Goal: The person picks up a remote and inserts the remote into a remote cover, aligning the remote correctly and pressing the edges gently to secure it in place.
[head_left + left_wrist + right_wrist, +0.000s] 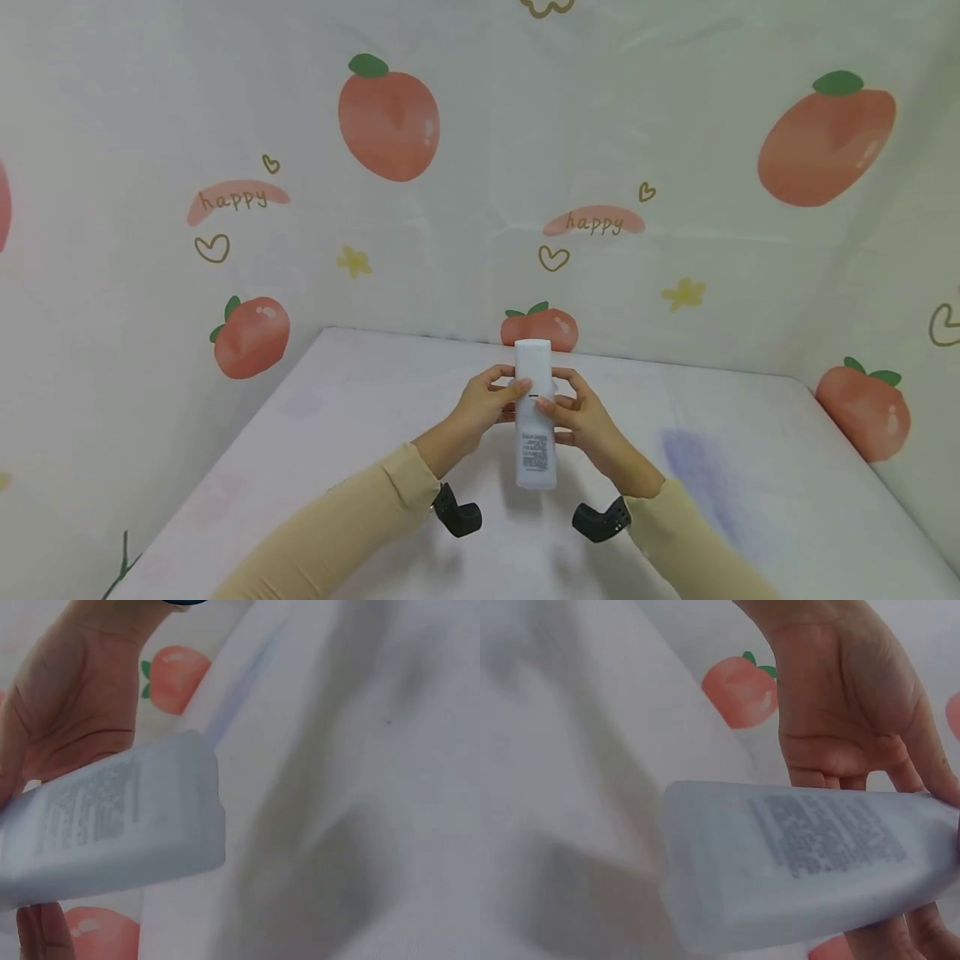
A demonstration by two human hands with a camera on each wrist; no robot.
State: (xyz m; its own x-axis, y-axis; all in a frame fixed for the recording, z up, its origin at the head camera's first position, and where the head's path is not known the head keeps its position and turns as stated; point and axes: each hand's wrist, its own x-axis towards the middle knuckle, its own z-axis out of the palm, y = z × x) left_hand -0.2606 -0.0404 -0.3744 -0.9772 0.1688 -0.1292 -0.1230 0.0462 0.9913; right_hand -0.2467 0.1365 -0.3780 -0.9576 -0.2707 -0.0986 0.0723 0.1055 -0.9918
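Note:
Both hands hold a white plastic bottle (535, 429) above the table, its long side facing the head camera. Small dark print (535, 452) covers its lower front, with a short dark mark higher up. My left hand (478, 406) grips it from the left, thumb on the front. From the right, my right hand (591, 422) grips it slightly lower, thumb also on the front. The other fingers reach the sides and partly vanish behind it. In the left wrist view the right palm shows beyond the bottle (165, 825); the right wrist view shows the left palm (840, 697).
A pale cloth covers the table (360, 517), with a purple smear (697, 467) on the right. Behind stands a curtain (465, 250) printed with peaches and hearts. Black wrist devices (457, 512) sit below both wrists. Shadows fall under the hands.

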